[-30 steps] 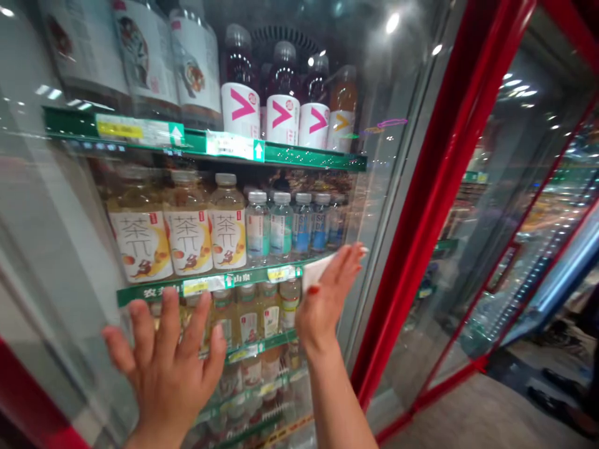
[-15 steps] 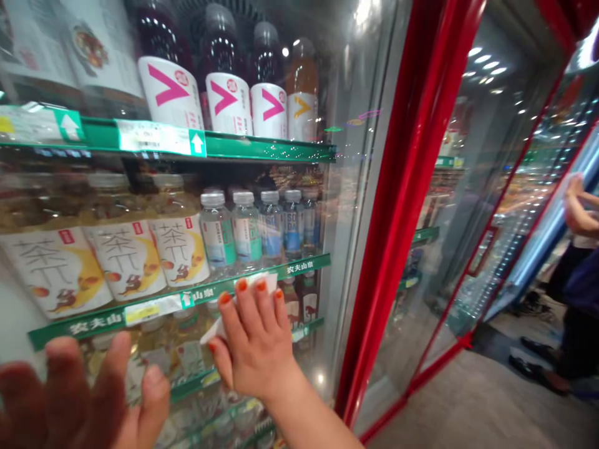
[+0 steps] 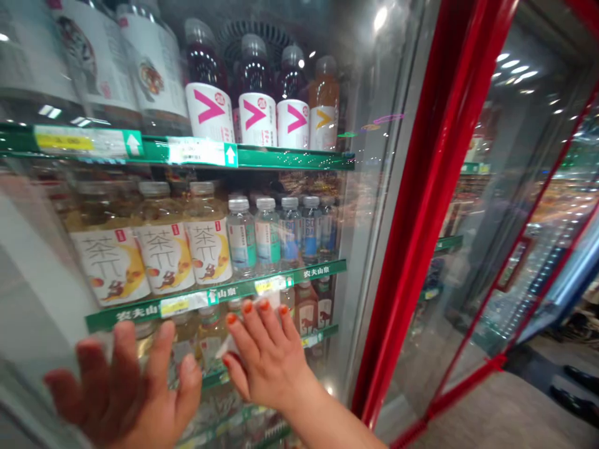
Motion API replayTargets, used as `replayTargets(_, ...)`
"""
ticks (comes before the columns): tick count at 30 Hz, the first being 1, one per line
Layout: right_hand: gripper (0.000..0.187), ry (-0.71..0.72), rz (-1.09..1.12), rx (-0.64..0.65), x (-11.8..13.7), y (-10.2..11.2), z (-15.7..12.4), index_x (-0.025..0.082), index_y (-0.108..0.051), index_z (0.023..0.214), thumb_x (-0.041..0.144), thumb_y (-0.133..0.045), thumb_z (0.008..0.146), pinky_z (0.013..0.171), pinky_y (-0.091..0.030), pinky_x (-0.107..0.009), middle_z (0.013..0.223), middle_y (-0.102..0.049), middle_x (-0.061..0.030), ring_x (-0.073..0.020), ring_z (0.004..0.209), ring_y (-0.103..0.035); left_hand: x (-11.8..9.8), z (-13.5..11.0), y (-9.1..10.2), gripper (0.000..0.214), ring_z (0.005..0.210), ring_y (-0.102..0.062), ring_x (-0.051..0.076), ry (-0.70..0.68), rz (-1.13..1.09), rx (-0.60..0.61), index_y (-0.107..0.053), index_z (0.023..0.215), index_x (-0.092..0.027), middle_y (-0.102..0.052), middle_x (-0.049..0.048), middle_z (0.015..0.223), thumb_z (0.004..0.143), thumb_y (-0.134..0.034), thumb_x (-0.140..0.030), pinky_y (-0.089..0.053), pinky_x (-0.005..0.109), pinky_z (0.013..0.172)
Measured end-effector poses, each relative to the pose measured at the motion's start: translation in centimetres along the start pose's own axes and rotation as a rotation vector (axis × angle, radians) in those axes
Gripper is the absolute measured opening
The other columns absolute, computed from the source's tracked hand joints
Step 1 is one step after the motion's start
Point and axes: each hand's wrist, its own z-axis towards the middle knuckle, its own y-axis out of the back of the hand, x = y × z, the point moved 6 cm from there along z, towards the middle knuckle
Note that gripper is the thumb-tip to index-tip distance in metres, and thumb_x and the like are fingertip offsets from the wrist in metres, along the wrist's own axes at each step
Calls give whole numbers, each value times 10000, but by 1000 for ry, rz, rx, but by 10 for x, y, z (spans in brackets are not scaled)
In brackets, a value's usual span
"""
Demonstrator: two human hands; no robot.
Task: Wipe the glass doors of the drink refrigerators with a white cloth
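Observation:
My right hand [image 3: 270, 358], with orange nails, lies flat against the glass door of a drinks fridge. It presses a thin white wipe [image 3: 226, 347] to the glass; only parts of the wipe show around the fingers. At the lower left, my left hand [image 3: 133, 386] is raised with fingers spread and holds nothing; it is blurred, and I cannot tell whether it touches the glass. Behind the door, tea bottles [image 3: 168, 255] and small soda water bottles [image 3: 310, 231] stand on a shelf with a green edge [image 3: 327, 270].
A red door frame [image 3: 421, 187] runs upright to the right of my hands. Beyond it is another glass door with a handle [image 3: 512, 265]. Dark shoes [image 3: 573, 399] stand on the floor at the far right. Bottles with a large V [image 3: 257, 118] fill the upper shelf.
The view has swung left, so the shelves sit further right. My right hand with the wipe has slid slightly down and left across the glass. More of my left hand shows.

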Motion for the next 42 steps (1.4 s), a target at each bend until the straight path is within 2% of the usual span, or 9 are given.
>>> replayTargets(7,882,-482,-139,-75,-91,16,25,153,136,1799,380,-393,1131,1345,-226,-826,1892,115,-191,-391,1776,67,-30,17,10,948,1776,-121,308,-91,144,-78,-331,1767,-324,-214,19,1878,933,-770,-228,-62,580,1485)
replayTargets(14,867,198,-31,115,-38,5,20,222,-89,1826,481,-495,1105,1438,-216,-545,1886,-260,-86,-265,1779,-155,-13,-3,31,938,1745,-264,281,-146,55,-69,-358,1755,-253,-306,50,1850,908,-742,-127,-168,497,1478)
replayTargets(19,793,-301,-148,14,-131,25,65,161,176,1792,468,-189,1158,1339,-197,-823,1904,95,-203,-418,1777,50,-3,-26,22,946,1770,-158,278,-148,197,-87,-306,1771,-221,-229,70,1864,920,-717,-174,-109,498,1476)
replayTargets(23,953,-105,-110,17,-71,12,99,119,150,1793,643,-299,1135,1403,-168,-722,1907,77,-182,-380,1778,79,-2,-28,18,951,1762,-184,280,-101,212,-79,-283,1779,-270,-250,61,1852,926,-696,-195,-147,538,1469)
replayTargets(27,913,328,-94,70,-19,8,48,107,-46,1811,575,-448,1137,1462,-68,-462,1908,68,-90,-243,1788,33,-5,-26,21,933,1767,-164,261,-132,213,-76,-293,1776,-253,-235,50,1858,939,-705,-233,-126,483,1477)
replayTargets(32,836,-115,-140,-41,-101,22,74,158,63,1811,438,-375,1156,1398,-159,-751,1907,102,-128,-357,1781,64,-2,-31,19,904,1753,-224,265,-65,167,-112,-337,1761,-297,-293,36,1839,942,-711,-225,-150,503,1475)
replayTargets(34,854,-224,-148,-74,-93,21,102,162,125,1800,433,-367,1156,1373,-180,-799,1904,97,-158,-387,1776,72,0,-34,18,923,1748,-241,269,-64,151,-122,-346,1758,-289,-319,44,1828,926,-739,-219,-161,505,1475)
replayTargets(39,829,346,-8,37,27,-2,73,165,-194,1807,535,-486,1125,1470,-119,-441,1905,-119,-24,-214,1787,-24,3,-34,22,909,1745,-248,239,-87,87,-114,-317,1767,-254,-314,37,1834,955,-723,-216,-150,462,1476)
replayTargets(42,808,358,-32,62,13,1,31,183,-259,1796,473,-558,1103,1472,-96,-451,1892,-192,-38,-217,1784,-85,-1,-30,22,842,1750,-229,221,-70,71,-112,-329,1762,-266,-304,12,1836,996,-675,-235,-131,454,1476)
